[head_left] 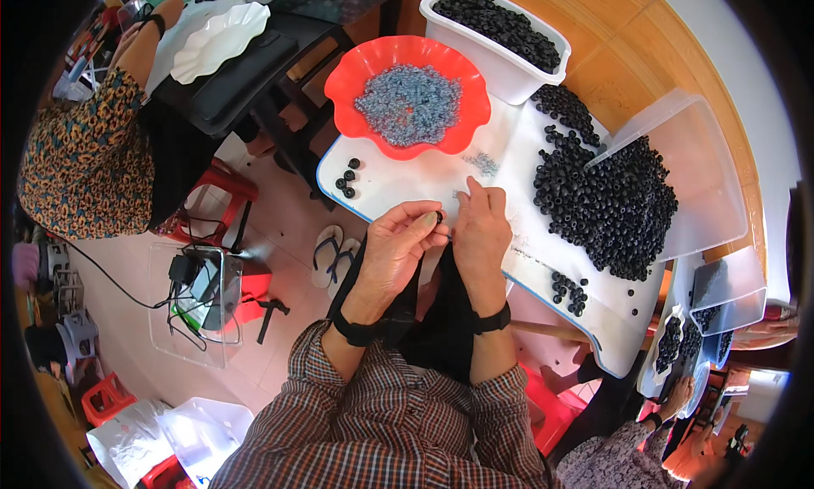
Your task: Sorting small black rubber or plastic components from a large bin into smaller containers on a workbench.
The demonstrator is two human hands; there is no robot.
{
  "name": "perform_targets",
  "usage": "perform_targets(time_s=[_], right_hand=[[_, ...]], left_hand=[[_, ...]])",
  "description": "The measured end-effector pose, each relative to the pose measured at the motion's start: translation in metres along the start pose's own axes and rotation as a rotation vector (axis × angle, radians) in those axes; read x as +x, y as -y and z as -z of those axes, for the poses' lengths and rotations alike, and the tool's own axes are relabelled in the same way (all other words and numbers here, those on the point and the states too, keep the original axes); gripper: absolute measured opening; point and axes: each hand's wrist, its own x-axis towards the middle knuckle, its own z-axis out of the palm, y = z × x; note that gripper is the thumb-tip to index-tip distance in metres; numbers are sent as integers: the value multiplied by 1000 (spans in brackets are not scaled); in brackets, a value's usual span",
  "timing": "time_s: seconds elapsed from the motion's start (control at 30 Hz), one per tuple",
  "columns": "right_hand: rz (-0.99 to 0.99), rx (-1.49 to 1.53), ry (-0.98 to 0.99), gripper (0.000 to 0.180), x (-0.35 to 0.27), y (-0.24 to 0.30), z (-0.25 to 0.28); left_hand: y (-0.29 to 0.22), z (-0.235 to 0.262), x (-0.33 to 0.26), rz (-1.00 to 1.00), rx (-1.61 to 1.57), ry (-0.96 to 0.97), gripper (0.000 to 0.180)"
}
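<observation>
Over the near edge of the white table (407, 182), my left hand (386, 256) pinches a small black ring-shaped part (438, 218) between thumb and fingertips. Close beside it is my right hand (482, 243), its fingers bunched and pointing forward to the tabletop; a thin dark line shows between the two hands, and what the right hand holds is too small to tell. Ahead of my hands, a red wavy-rimmed bowl (339, 82) holds many tiny bluish-grey pieces. A few similar pieces (483, 163) lie scattered near the right fingertips. Several black ring parts (346, 180) stand at left.
A large heap of black ring parts (606, 201) spills from a tipped clear bin (708, 175) at right. A white tub (509, 75) of black parts stands behind. A smaller group (570, 292) sits at the near right edge. Other people work at far left and lower right.
</observation>
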Motion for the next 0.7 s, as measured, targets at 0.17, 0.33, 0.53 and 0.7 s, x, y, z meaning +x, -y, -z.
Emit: perform_targets(time_s=[0.17, 0.33, 0.53, 0.7], right_hand=[[26, -58, 119, 22, 1, 0, -5], [26, 24, 11, 17, -2, -2, 3], [-386, 766, 70, 13, -19, -7, 28], [-439, 1044, 130, 14, -28, -10, 41]], left_hand=[[1, 1, 1, -10, -8, -1, 23], [-1, -5, -1, 13, -6, 2, 23], [4, -7, -3, 80, -42, 44, 23], [8, -17, -5, 103, -84, 67, 23]])
